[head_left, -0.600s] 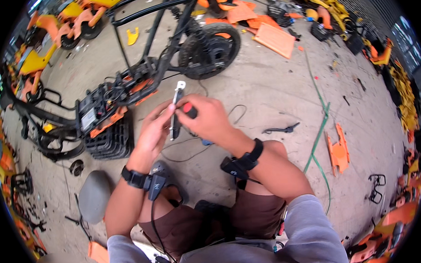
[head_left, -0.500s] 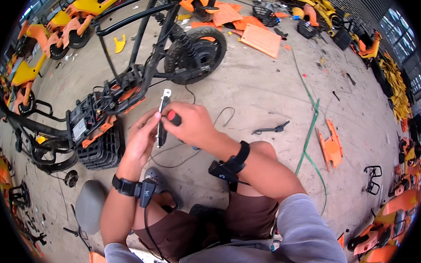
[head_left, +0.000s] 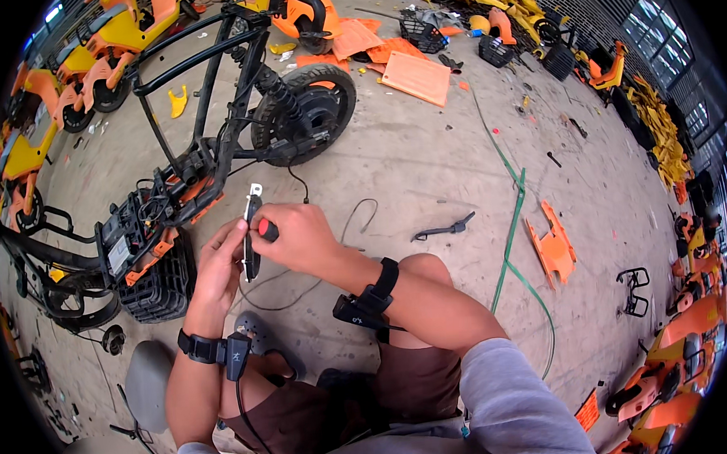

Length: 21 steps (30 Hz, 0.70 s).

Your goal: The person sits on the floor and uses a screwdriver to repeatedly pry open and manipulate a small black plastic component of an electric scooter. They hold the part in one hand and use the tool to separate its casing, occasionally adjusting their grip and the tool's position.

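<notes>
Seen from the head camera, a slim black part (head_left: 251, 240) with a pale metal bracket at its top stands nearly upright between both hands, above the concrete floor (head_left: 426, 175). Left hand (head_left: 218, 270) wraps its fingers around the part's lower half. Right hand (head_left: 295, 236) closes on a red-handled tool (head_left: 264, 228), its tip pressed against the part. Just left lies a stripped black scooter frame (head_left: 190, 165); beneath it a black mesh basket (head_left: 159, 285), contents impossible to tell.

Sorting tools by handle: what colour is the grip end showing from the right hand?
Red, on the tool handle in the right hand; head view.
</notes>
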Each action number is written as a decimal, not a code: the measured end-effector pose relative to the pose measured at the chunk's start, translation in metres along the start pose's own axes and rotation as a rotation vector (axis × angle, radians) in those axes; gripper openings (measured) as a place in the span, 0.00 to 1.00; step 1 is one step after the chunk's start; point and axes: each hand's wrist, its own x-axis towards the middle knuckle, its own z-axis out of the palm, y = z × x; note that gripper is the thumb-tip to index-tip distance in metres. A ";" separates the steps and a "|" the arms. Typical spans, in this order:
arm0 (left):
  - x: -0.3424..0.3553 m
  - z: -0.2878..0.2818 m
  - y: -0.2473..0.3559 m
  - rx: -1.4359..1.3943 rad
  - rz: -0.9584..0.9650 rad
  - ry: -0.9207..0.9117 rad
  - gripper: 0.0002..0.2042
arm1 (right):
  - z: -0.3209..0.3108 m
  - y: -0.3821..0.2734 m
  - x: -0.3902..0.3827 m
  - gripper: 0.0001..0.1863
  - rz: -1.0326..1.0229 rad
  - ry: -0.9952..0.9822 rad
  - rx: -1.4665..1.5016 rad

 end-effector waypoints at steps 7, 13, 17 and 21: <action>0.004 0.007 -0.001 0.005 0.056 0.000 0.14 | -0.005 -0.004 -0.001 0.10 0.009 0.029 0.051; 0.002 0.005 0.003 -0.197 -0.024 -0.012 0.21 | -0.010 -0.005 0.002 0.11 0.021 0.143 0.125; -0.003 0.010 0.012 -0.229 -0.070 -0.117 0.25 | -0.019 0.001 0.006 0.09 0.055 0.154 0.139; 0.002 0.000 0.005 -0.190 -0.045 -0.174 0.25 | -0.026 0.007 0.007 0.08 0.103 0.112 0.201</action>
